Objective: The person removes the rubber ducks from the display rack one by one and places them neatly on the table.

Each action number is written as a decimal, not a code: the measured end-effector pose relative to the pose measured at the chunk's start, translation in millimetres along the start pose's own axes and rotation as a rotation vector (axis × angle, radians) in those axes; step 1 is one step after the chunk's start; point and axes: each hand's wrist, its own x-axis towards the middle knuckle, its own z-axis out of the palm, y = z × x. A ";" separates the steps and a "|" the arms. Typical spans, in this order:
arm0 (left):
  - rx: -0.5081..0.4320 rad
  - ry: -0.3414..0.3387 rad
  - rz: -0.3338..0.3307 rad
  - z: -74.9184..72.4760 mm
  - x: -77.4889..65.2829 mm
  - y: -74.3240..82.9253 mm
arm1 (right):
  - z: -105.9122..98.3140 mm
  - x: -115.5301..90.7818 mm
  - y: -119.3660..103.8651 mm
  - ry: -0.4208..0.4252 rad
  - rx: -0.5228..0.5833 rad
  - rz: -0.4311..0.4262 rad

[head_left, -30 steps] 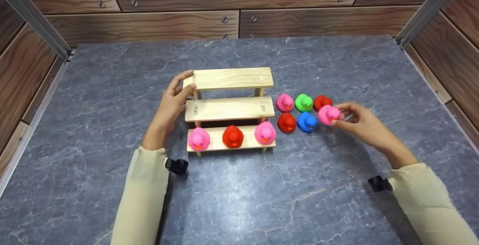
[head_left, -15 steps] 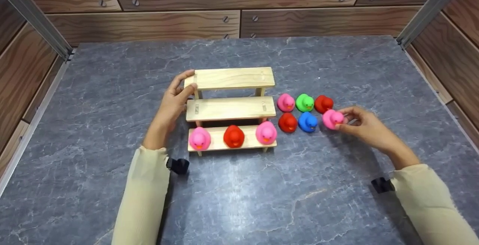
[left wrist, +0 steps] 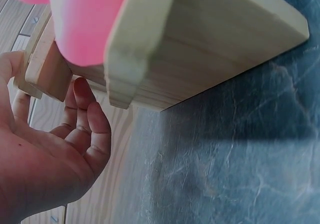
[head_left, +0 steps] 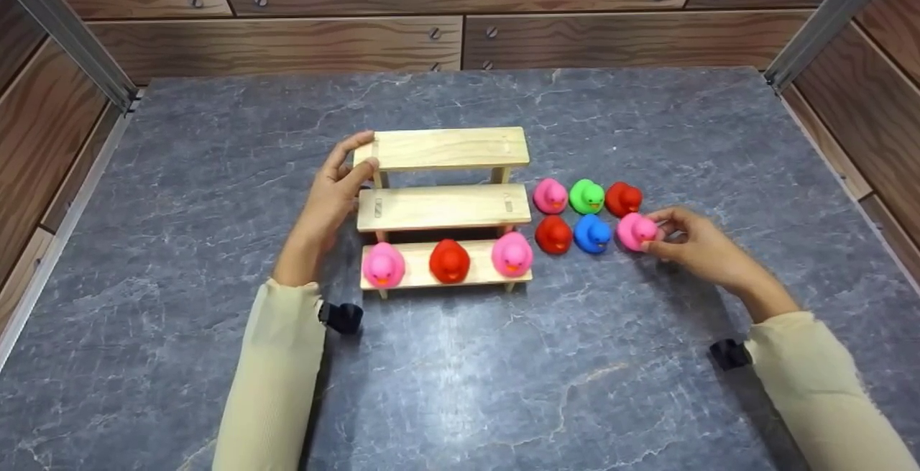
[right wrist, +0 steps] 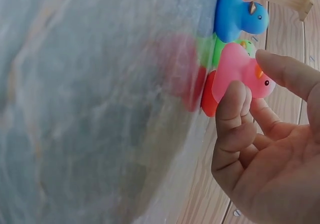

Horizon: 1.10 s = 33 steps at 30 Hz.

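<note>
At the left end of a three-step wooden display stand (head_left: pixel 440 211), my left hand (head_left: pixel 332 187) grips the top board, thumb over its front edge. In the left wrist view the left hand (left wrist: pixel 55 154) has its other fingers curled beneath the boards. My right hand (head_left: pixel 690 244) holds a pink rubber duck (head_left: pixel 636 231) between thumb and fingers at the right end of a row. Up close, the pink duck (right wrist: pixel 237 74) stands on the table beside a blue duck (right wrist: pixel 235 16). A red duck (head_left: pixel 449 261) sits between two pink ones on the lowest step.
Right of the stand, a pink duck (head_left: pixel 550 196), a green duck (head_left: pixel 586 196) and a red duck (head_left: pixel 623 199) form the back row. Another red duck (head_left: pixel 553 234) and a blue duck (head_left: pixel 592 233) stand in front. Wood-patterned walls (head_left: pixel 287 43) border the grey marbled table (head_left: pixel 460 377).
My right hand has shifted slightly right and down with the pink duck, setting it in line beside the blue one. The left hand stays on the stand.
</note>
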 end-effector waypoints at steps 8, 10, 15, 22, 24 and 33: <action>-0.012 -0.006 0.001 1.0 0.3 0.7 | 3.3 2.3 3.8 -0.018 0.017 0.008; -0.012 -0.007 0.002 1.2 0.4 0.7 | 3.4 2.8 3.3 -0.021 0.011 0.015; -0.018 -0.012 0.008 0.8 0.4 1.0 | 3.5 4.1 2.7 -0.026 0.004 0.020; -0.024 -0.007 0.011 0.0 0.4 0.9 | 4.9 4.2 2.2 -0.021 -0.010 0.020; -0.022 -0.004 0.011 -0.1 -0.2 0.5 | 5.5 3.4 1.4 -0.024 -0.006 0.021; -0.013 0.001 0.015 0.4 0.3 0.4 | 1.6 -2.5 -4.9 0.034 -0.027 -0.001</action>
